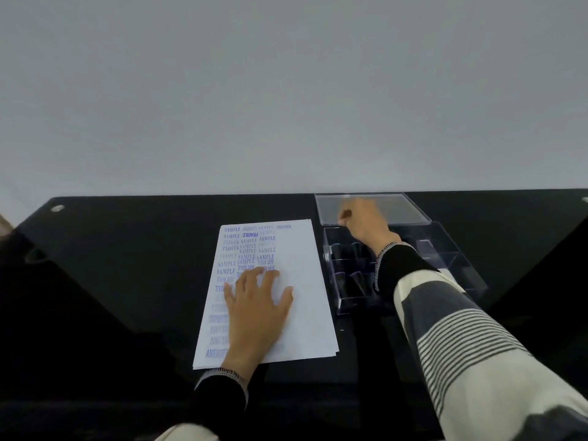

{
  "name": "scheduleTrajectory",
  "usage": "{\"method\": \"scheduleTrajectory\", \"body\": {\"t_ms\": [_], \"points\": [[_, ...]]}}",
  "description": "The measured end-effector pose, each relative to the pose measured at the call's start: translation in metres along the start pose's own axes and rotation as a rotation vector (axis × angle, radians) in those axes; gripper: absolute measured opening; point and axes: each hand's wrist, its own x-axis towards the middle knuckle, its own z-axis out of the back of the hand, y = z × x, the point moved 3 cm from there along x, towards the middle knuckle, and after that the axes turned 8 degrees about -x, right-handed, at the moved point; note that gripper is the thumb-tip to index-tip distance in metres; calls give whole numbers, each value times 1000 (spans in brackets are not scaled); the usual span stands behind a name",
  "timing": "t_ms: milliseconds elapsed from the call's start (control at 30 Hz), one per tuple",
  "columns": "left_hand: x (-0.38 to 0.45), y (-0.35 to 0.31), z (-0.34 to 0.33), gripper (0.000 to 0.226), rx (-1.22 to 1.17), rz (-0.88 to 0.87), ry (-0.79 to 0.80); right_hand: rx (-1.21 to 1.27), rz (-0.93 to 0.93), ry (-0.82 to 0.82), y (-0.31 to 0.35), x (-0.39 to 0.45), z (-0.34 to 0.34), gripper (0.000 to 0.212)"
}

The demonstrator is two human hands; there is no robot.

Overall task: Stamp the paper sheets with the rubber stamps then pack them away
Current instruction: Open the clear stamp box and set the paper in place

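A stack of white paper sheets (pixel 299 300) lies just below the middle of the frame on a glossy black counter (pixel 127 281), its long side running away from the camera. The top sheet carries rows of blue stamped words down its left half: SAMPLE, FRAGILE, AIR MAIL, AMENDED; its right half is bare. The left hand (pixel 254 300) lies flat on the stack, fingers straight and spread, palm pressing the paper, covering part of the printed column.

Just to the right of the sheets stands a clear plastic box (pixel 445 259) split into compartments, with dark rubber stamps (pixel 346 253) standing upright in the cells nearest the paper. The right forearm, in a striped cream and grey sleeve (pixel 461 329) with a dark cuff, crosses over the box and hides its middle cells. Beyond the box, toward the wall, is its clear lid (pixel 407 208), touching the box's far edge; whether it lies flat or is tilted is hard to tell. The right hand (pixel 362 218) is at the lid's near edge with fingers curled; the grip seems to close on something small there, but the blur hides what it is, so I cannot tell.

A pale grey wall (pixel 286 90) fills the upper half of the frame.
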Motion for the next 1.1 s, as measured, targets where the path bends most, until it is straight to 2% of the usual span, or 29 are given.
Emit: {"method": "scheduleTrajectory", "body": {"t_ms": [100,200,267,367,467,567,633,700,800,900,1100], "points": [[0,0,-1,46,9,-9,-4,0,-156,126,-6,15,-6,20],[0,1,-1,44,-1,-12,-11,-31,-270,286,-4,21,-9,3],[0,1,-1,43,3,-14,-13,-34,-272,330,-5,22,-10,18],[0,1,-1,44,4,-7,-7,58,-229,236,-6,12,-10,14],[0,0,0,46,10,-2,5,260,-185,11,2,-17,-5,28],[-1,-1,1,48,17,-5,15,346,-146,-200,8,-58,7,25],[-1,-2,1,48,19,-13,16,351,-202,-265,1,-84,11,21],[-1,-2,2,47,11,-22,10,354,-234,-272,-5,-109,12,17],[-1,-2,4,39,-72,-1,-9,210,-139,-262,-2,-138,9,12],[-1,-2,8,29,-107,22,-7,27,-89,-209,0,-150,5,21],[1,-4,12,38,-16,35,123,32,-93,-233,-11,-142,12,17]]}}
